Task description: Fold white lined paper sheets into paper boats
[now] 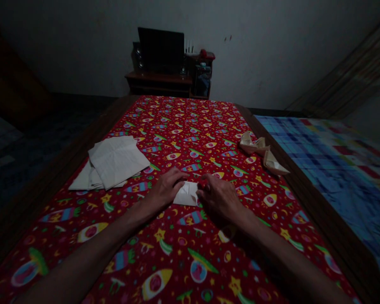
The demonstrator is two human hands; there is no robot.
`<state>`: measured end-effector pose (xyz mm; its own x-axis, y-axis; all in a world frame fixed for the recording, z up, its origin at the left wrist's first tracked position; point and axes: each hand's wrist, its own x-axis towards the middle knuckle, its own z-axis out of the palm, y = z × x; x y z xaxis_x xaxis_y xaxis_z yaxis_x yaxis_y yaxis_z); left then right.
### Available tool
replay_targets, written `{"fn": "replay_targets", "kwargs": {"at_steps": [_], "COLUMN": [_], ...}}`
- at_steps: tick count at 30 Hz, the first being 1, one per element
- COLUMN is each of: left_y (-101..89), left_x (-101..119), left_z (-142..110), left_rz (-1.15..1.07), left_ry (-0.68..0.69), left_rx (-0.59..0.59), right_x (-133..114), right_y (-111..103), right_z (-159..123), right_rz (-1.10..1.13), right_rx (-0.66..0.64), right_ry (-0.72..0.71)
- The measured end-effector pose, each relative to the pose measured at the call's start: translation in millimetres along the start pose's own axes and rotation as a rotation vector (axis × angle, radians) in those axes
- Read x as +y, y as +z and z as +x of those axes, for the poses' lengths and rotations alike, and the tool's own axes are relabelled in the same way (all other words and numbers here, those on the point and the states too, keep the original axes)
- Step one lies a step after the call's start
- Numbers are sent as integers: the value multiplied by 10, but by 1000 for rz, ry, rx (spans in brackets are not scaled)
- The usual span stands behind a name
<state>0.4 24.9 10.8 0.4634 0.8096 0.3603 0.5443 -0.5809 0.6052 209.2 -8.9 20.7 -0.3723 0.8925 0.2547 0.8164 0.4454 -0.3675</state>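
Note:
A small folded square of white paper (185,199) lies flat on the red patterned cloth in front of me, with fold lines and a dark spot near its right edge. My left hand (168,185) grips its upper left side, thumb on top and fingers bent. At the right edge, my right hand (221,195) has its fingers curled and closed on the paper. Both fingertips' undersides are hidden. Left of my hands rests a loose pile of creased white paper sheets (118,160). Folded paper shapes (252,144) with pointed ends stand to the right, one of them (275,164) nearer me.
The red cloth (190,249) with rockets and stars covers a long dark wooden table (329,223). Beyond its far end are a black monitor (161,50) and a small cabinet (203,78). A blue checked bed cover (304,143) spreads at the right. The room is dim.

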Motion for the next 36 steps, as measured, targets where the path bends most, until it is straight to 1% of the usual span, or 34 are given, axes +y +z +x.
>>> {"fn": "replay_targets", "kwargs": {"at_steps": [2,4,7,9,12,14,19,21,23,27,31,34,36], "left_y": [19,23,-22,-68,-101,-86,-19,-17,-31,-83,-113,-105,-94], "left_x": [-10,-3,49,107,186,205,157,141,142,189,250,264,259], "left_z": [-9,-20,-73,-146,-278,-339,-346,-339,-347,-385,-378,-363,-372], "left_rz": [31,69,119,109,71,58,29,29,45,143,355,515,564], "left_ry": [86,124,137,152,166,169,125,123,134,161,211,296,338], "left_rx": [-18,15,80,68,-51,-90,-87,-87,-99,-164,-208,-221,-220], "right_x": [28,47,71,84,90,86,77,75,75,96,148,158,146], "right_y": [9,33,60,62,51,35,-22,-40,-50,-32,10,4,-19], "right_z": [1,10,17,10,-1,-3,-19,-41,-65,-92,-86,-80,-74], "right_rz": [-99,-86,22,67,83,74,53,56,70,159,266,266,232], "right_rx": [-9,-34,-54,-46,-38,-51,-97,-116,-120,-114,-89,-81,-93], "right_ry": [-167,-288,-357,-364,-381,-396,-459,-487,-484,-413,-412,-408,-411]}}
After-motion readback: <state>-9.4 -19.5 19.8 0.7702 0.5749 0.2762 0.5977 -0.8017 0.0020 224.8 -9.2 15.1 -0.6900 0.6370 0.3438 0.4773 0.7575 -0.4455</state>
